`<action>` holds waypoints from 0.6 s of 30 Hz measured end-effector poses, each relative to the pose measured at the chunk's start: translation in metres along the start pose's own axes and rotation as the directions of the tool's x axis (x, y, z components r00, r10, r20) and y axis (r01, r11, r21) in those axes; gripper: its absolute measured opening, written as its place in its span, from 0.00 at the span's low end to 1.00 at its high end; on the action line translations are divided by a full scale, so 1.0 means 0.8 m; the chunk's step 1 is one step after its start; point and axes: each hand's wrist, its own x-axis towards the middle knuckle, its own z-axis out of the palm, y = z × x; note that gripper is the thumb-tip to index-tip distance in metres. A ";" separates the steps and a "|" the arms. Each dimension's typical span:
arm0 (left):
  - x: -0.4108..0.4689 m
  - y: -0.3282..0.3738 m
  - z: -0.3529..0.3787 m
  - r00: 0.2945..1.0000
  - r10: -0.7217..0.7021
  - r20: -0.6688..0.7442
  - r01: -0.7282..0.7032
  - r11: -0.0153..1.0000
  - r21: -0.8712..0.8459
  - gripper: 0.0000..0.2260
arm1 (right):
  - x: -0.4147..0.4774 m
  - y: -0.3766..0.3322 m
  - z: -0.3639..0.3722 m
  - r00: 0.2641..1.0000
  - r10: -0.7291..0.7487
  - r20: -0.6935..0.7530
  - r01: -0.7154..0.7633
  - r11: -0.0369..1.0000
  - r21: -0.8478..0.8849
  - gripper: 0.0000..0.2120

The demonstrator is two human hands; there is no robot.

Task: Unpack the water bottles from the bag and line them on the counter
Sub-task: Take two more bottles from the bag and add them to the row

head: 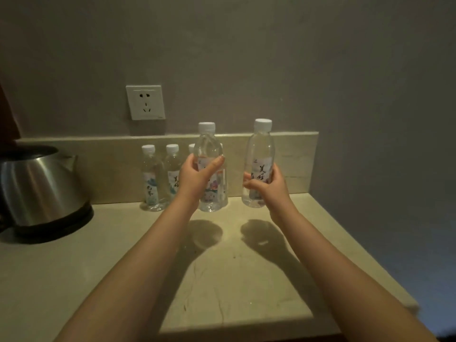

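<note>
Both grips are closed round a bottle apiece. Left grip (197, 176) has fingers and thumb curled about the waist of the left bottle (208, 149), across the top of its label. Right grip (270, 187) clasps the right bottle (261, 149) lower down, over the bottom half of its label.

I hold each by the body and not the cap, since that keeps the base free to meet the surface (222, 280) flat. Both bottles are upright, white caps up, long axis vertical; the right one leans a touch toward the kettle (39, 186) at its top. Judging by the shadows falling on the surface below my wrists, neither base is down yet, though I cannot be sure of the left one.

A row (150, 178) of bottles already stands on the far side of the surface, just beyond the kettle, backed against the stone upstand. Two show plainly; the caps of at least one more peep out behind the left bottle, which I carry in front of that end of the row. My right bottle is farthest from the kettle, past the row's end, where I judge the open places are

No bag is in view
</note>
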 end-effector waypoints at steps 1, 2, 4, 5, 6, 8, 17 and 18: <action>0.012 -0.008 0.001 1.000 -0.007 -0.019 0.007 1.000 0.008 0.17 | 0.016 0.009 -0.001 1.000 0.027 -0.016 -0.027 0.999 -0.019 0.22; 0.021 -0.015 0.002 0.999 -0.013 -0.035 0.014 1.000 0.017 0.16 | 0.029 0.017 -0.002 0.998 0.054 -0.032 -0.055 0.998 -0.042 0.23; 0.037 -0.028 0.003 0.999 -0.022 -0.035 0.023 0.999 0.047 0.15 | 0.056 0.033 -0.004 0.993 0.101 -0.061 -0.107 0.989 -0.098 0.25; 0.043 -0.033 0.003 0.999 -0.024 -0.025 0.026 0.997 0.073 0.15 | 0.069 0.044 -0.004 0.990 0.124 -0.072 -0.132 0.983 -0.130 0.26; 0.048 -0.038 0.004 0.999 -0.028 -0.018 0.030 0.994 0.108 0.16 | 0.080 0.055 -0.003 0.985 0.148 -0.083 -0.160 0.973 -0.168 0.26; 0.055 -0.045 0.005 0.999 -0.027 -0.025 0.031 0.987 0.155 0.15 | 0.098 0.074 0.000 0.976 0.202 -0.082 -0.216 0.952 -0.216 0.27; 0.060 -0.056 -0.002 1.000 0.016 -0.005 -0.014 0.972 0.235 0.18 | 0.138 0.109 0.027 0.993 0.119 0.012 -0.101 0.882 -0.460 0.37; 0.060 -0.056 -0.002 1.000 0.014 -0.002 -0.013 0.970 0.243 0.19 | 0.138 0.107 0.026 0.992 0.113 0.061 -0.073 0.886 -0.458 0.38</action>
